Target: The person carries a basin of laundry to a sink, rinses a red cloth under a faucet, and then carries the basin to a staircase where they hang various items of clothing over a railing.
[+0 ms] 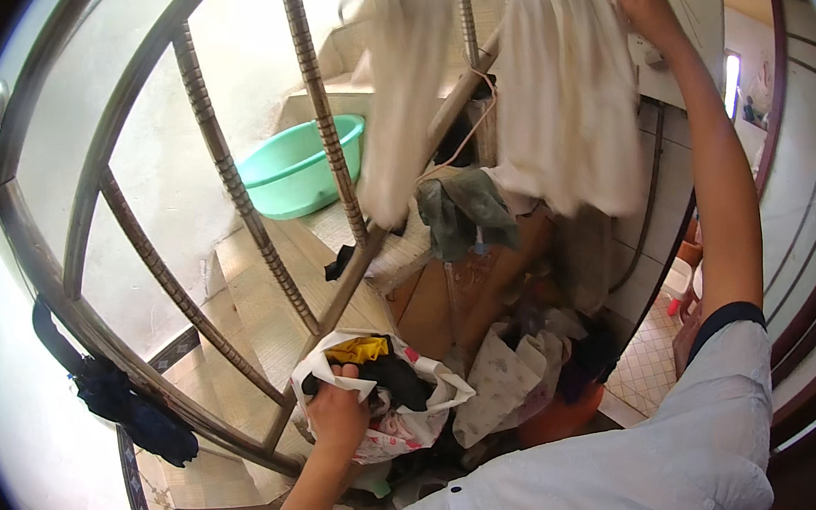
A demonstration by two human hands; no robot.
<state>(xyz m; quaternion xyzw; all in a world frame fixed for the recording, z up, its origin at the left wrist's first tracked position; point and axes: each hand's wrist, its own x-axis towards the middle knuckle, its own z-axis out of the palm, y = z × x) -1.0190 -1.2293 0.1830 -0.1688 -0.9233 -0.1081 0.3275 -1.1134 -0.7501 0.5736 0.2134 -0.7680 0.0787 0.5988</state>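
Observation:
My left hand [339, 412] grips the rim of a white bag [406, 436] with a pink and red print. Inside the bag's mouth lie a yellow cloth [360, 349] and dark fabric [400, 381]. High on the right, my right hand [640, 5] is raised with curled fingers at the upper edge of a pale cloth [560, 101]. Blur hides whether those fingers pinch it. Another long pale cloth [409, 96] hangs to its left, also blurred. Beneath them a grey-green cloth [467, 210] is draped near the stair edge.
A metal stair railing [369, 248] with twisted balusters crosses the view. Behind it, a green plastic basin [304, 172] rests on a step. A dark folded umbrella [135, 411] hangs at left. Stained bags [505, 380] and an orange container [562, 415] crowd the floor near me.

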